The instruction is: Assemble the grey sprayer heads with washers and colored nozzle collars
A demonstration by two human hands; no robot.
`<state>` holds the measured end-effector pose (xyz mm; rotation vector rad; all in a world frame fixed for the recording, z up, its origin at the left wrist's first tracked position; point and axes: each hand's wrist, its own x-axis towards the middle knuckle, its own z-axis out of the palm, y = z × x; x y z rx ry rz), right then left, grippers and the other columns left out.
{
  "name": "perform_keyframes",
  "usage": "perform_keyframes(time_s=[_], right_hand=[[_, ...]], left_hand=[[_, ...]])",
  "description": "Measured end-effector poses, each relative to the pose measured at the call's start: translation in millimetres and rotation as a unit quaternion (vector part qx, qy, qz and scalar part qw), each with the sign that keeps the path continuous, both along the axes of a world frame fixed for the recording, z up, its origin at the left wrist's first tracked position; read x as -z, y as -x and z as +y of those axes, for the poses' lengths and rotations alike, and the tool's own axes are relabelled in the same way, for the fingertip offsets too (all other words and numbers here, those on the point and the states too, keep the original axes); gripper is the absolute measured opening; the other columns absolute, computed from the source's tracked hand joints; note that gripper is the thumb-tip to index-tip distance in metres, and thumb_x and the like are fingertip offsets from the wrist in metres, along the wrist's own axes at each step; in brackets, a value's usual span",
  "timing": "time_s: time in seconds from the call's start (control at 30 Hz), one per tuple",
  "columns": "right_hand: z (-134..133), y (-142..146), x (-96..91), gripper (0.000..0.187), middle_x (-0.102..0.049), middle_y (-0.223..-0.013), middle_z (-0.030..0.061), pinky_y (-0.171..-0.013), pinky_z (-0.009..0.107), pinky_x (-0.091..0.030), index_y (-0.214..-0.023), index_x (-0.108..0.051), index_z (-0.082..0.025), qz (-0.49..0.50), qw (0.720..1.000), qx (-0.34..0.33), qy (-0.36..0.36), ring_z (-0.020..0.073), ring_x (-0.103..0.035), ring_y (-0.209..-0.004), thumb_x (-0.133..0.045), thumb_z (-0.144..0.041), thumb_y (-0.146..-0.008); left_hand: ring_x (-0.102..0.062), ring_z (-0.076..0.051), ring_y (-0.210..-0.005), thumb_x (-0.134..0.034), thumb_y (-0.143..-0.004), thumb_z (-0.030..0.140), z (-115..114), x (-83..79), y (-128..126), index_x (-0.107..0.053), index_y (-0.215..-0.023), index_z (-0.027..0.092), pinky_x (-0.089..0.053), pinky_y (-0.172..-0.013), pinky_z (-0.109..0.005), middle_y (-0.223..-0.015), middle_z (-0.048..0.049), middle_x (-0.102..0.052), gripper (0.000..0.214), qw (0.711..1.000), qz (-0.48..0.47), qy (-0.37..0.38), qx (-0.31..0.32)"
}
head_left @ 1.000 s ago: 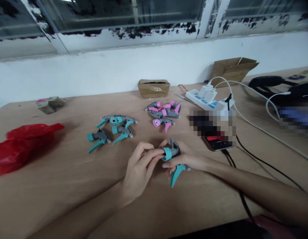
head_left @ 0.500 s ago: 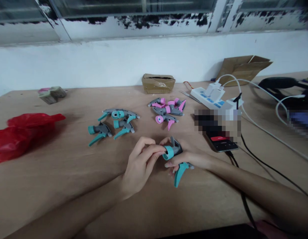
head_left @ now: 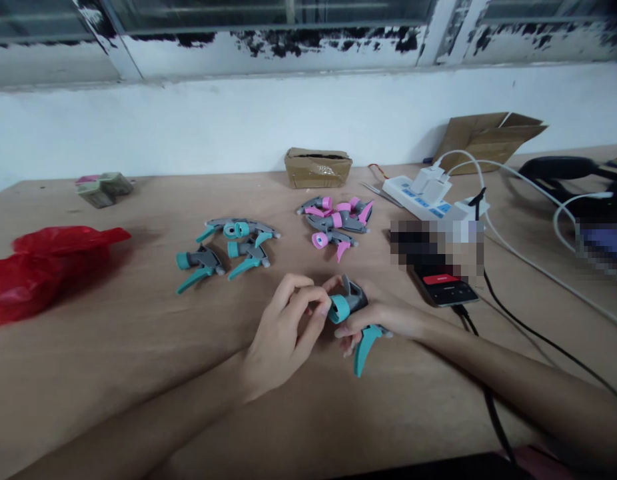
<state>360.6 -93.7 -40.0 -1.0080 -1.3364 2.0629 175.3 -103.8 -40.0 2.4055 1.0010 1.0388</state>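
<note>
My right hand (head_left: 376,315) is wrapped round a grey and teal trigger spray head (head_left: 357,296), its teal screw collar facing left and its teal trigger hanging down. At the collar's open end, the fingertips of my left hand (head_left: 291,333) are pinched together. Whatever they may hold is too small to make out. Beyond my left hand lies a group of teal and grey trigger spray heads (head_left: 198,260). Farther back and to the right, several pink and grey spray heads (head_left: 333,223) are bunched together.
A red plastic bag (head_left: 53,270) lies at the left. A phone (head_left: 446,287) with a black cable is near my right forearm, before a white power strip (head_left: 413,197). Along the wall stand a small cardboard box (head_left: 318,170) and an opened carton (head_left: 488,140).
My left fingertips have drawn back a little from inside the collar and curled closer together. The spray head in my right hand has shifted slightly to the right.
</note>
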Motion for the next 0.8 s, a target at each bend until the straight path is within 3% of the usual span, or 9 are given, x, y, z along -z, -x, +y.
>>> perform_keyframes(time_s=[0.2,0.43,0.8], right_hand=[[-3.7,2.7,-1.2,0.045,-0.062,-0.056,-0.0055,-0.051,0.024,-0.055,-0.1,-0.047,-0.016,0.004,0.999,0.04,0.011,0.0137,-0.065,-0.05,-0.066,-0.01,-0.06],[-4.4,3.4,1.3,0.046,-0.06,-0.06,-0.0072,-0.052,0.025,-0.056,-0.1,-0.046,-0.017,0.037,0.999,0.032,0.022,0.0121,-0.064,-0.05,-0.067,-0.01,-0.06],[-4.4,0.6,1.3,0.042,-0.063,-0.058,-0.005,-0.051,0.022,-0.056,-0.097,-0.045,-0.017,0.04,0.998,0.036,0.025,0.0122,-0.065,-0.05,-0.068,-0.008,-0.063]], left_hand=[[-0.053,-0.012,-0.08,-0.05,-0.085,0.011,-0.3,0.3,-0.6,-0.051,-0.095,0.019,-0.045,-0.072,-0.024,-0.095,-0.0027,-0.049,0.013,1.0,-0.006,0.019,0.022],[-0.054,-0.015,-0.085,-0.049,-0.084,0.011,-0.2,-2.5,-0.6,-0.054,-0.088,0.02,-0.046,-0.075,-0.028,-0.095,-0.0041,-0.053,0.011,0.999,0.0,0.033,0.029],[-0.052,-0.013,-0.086,-0.049,-0.087,0.008,0.5,-0.4,-1.2,-0.054,-0.091,0.019,-0.044,-0.076,-0.024,-0.092,-0.0027,-0.052,0.012,0.997,-0.017,0.058,0.048]])
